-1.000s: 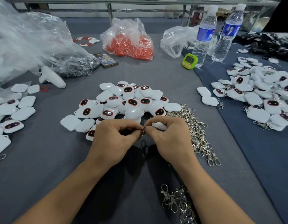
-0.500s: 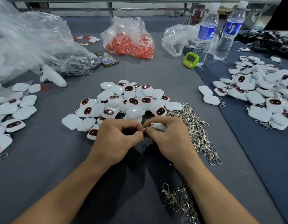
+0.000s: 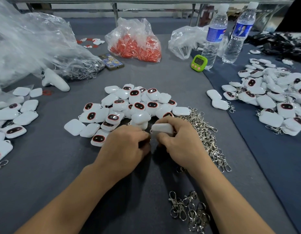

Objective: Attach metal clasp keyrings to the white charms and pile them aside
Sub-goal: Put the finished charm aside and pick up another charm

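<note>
Grey felt surface (image 3: 45, 166) | right grip (image 3: 181, 146) pinches white rounded plastic charm (image 3: 162, 129) in front of loose charm heap (image 3: 134, 103), one end turned to left grip (image 3: 126, 144) | left grip curled there, contents hidden, probably threading | silver metal clasp keyrings (image 3: 205, 132) heaped beside right wrist, within reach.

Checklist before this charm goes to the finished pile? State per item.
1. White charm secure in the right hand: ok, fingers curl round it.
2. Clasp hooked onto the charm: cannot tell, the joint is hidden behind the fingers.
3. Left hand pinching a clasp: cannot tell, its fingers curl at the charm's corner and hide what they hold.
4. Spare clasp heap beside the right hand: ok.
5. Finished pile in view at the right, charms there carry clasps: ok.
</note>
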`<state>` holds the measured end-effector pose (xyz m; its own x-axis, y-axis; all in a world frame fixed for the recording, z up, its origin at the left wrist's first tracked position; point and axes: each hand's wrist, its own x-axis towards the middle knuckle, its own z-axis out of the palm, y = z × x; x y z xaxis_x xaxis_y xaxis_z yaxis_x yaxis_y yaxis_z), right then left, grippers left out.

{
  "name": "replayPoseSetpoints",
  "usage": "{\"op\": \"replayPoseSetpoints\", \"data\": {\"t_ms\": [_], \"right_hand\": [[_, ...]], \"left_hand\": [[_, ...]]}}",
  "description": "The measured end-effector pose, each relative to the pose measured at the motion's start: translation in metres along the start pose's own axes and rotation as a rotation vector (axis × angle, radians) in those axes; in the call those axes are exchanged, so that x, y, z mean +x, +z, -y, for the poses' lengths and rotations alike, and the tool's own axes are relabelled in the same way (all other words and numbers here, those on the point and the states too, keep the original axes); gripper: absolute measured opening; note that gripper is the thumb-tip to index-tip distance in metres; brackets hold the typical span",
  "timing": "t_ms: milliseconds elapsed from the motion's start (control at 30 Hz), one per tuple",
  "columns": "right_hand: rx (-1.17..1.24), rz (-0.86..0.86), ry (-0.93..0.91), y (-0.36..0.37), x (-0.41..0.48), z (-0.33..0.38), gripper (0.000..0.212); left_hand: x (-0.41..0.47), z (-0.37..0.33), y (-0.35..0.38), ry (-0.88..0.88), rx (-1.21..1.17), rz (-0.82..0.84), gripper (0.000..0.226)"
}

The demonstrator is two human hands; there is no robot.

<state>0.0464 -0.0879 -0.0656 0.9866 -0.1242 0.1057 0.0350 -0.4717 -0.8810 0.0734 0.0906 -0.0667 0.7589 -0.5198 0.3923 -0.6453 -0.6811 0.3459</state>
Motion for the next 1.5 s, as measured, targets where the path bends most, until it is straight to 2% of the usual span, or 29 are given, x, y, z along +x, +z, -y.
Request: {"op": "replayPoseSetpoints", "data": {"t_ms": [133, 267, 400, 800, 867, 967, 1100, 1200, 1333, 1500], "right_hand": [[-0.016, -0.001, 0.021, 0.000, -0.001, -0.001, 0.025], [-0.036, 0.016, 0.010, 0.001, -0.001, 0.002, 0.017], [-0.054, 0.020, -0.027, 0.002, -0.003, 0.004, 0.017], [-0.087, 0.092, -0.029, -0.003, 0.000, 0.005, 0.015], [-0.042, 0.091, -0.002, -0.002, -0.001, 0.004, 0.014], [0.112, 0.062, 0.109, 0.001, -0.001, 0.003, 0.014], [0.420, 0.056, 0.262, -0.005, 0.003, 0.005, 0.020], [0.599, 0.113, 0.308, -0.010, 0.003, 0.008, 0.020], [0.742, 0.182, 0.362, -0.010, 0.002, 0.011, 0.031], [0.781, 0.172, 0.370, -0.007, 0.000, 0.013, 0.018]], "left_hand": [[0.001, 0.003, 0.001, -0.078, -0.146, 0.039, 0.015], [0.002, 0.003, 0.000, -0.103, -0.193, 0.062, 0.021], [0.001, 0.002, 0.000, -0.096, -0.163, 0.054, 0.016], [-0.003, -0.001, 0.002, -0.071, -0.069, -0.014, 0.023], [-0.004, -0.003, 0.003, -0.078, -0.043, -0.040, 0.019], [-0.003, -0.003, 0.004, -0.090, -0.035, -0.112, 0.002], [-0.002, -0.002, 0.002, -0.130, -0.279, -0.143, 0.022], [0.001, 0.002, 0.001, -0.220, -0.469, -0.122, 0.019], [0.005, 0.005, 0.000, -0.286, -0.687, -0.088, 0.007], [0.006, 0.005, 0.002, -0.328, -0.817, 0.020, 0.029]]}}
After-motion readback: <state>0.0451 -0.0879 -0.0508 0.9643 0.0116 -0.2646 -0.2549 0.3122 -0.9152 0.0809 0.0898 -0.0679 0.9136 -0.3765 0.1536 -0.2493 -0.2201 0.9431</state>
